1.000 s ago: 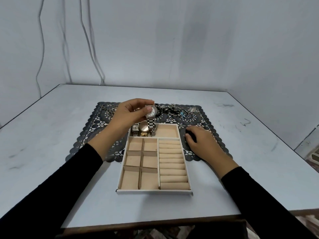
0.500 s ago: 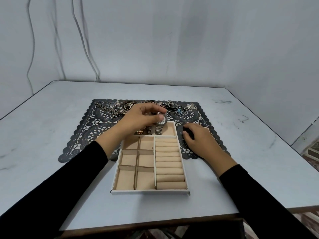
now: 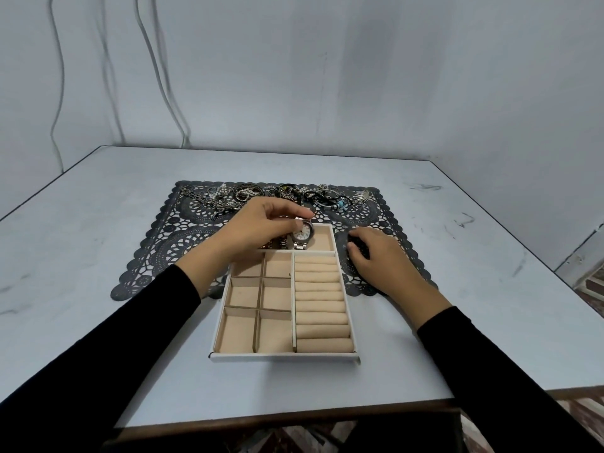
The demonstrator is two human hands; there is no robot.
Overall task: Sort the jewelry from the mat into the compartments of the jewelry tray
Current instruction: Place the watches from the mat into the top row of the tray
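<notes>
Grey table [image 3: 98, 256], grey walls [image 3: 359, 76]. Left hand [image 3: 258, 227] pinches watch [image 3: 302, 232] over tray [image 3: 284, 356]; right hand [image 3: 379, 259] rests loose on lace mat [image 3: 183, 246].

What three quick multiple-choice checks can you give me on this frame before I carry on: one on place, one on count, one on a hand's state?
1. Where is the white-faced watch?
A. on the ring rolls
B. at the far wide compartment of the tray
C. on the bare table

2. How many small square compartments does the tray have?
A. four
B. six
C. nine

3. What is the left hand doing?
A. gripping the watch
B. lying flat on the table
C. lifting the tray

Answers:
1 B, the watch's strap reaches down into that compartment at the tray's far end.
2 B, they lie in two columns of three.
3 A, its fingers and thumb are closed on the watch's case.
</notes>
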